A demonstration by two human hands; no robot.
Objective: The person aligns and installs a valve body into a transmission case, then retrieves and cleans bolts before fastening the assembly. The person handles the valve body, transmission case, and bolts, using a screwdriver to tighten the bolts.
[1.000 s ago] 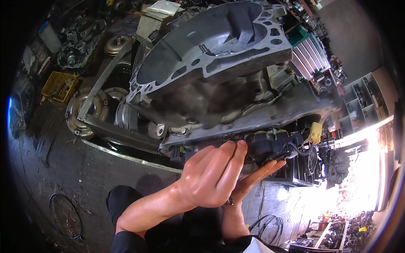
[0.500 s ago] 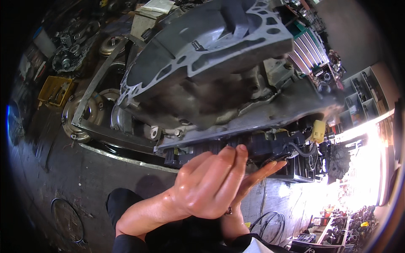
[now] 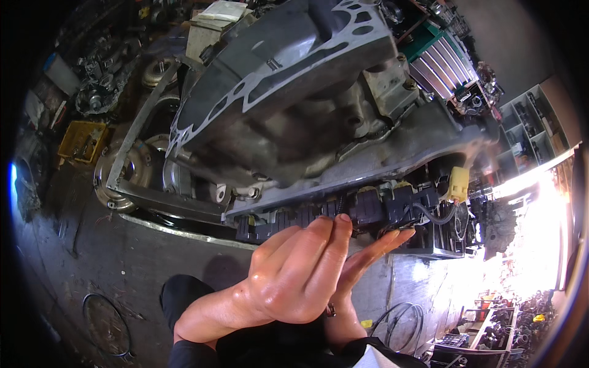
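Observation:
A large grey metal transmission case (image 3: 368, 153) stands in front of me, a row of dark modules (image 3: 368, 205) along its lower near edge. My left hand (image 3: 294, 270) is closed at this row, index fingertip and thumb side close together. A thin, dark, ribbed piece shows just above the fingertips; whether they grip it is hidden. My right hand (image 3: 374, 257), partly behind the left, stretches its fingers flat and together beneath the modules, apparently touching their underside. Beside them, a yellow connector (image 3: 458, 184) joins a grey cable.
A metal frame (image 3: 141, 132) borders the case at left, with round metal converters (image 3: 123, 178) and a yellow bin (image 3: 83, 141) beyond. A green drawer cabinet (image 3: 442, 67) stands far right. Cables (image 3: 399, 325) lie coiled on the floor at right.
The view has shifted, so the upper part of the case appears further left. Both hands keep nearly the same pose at the dark modules.

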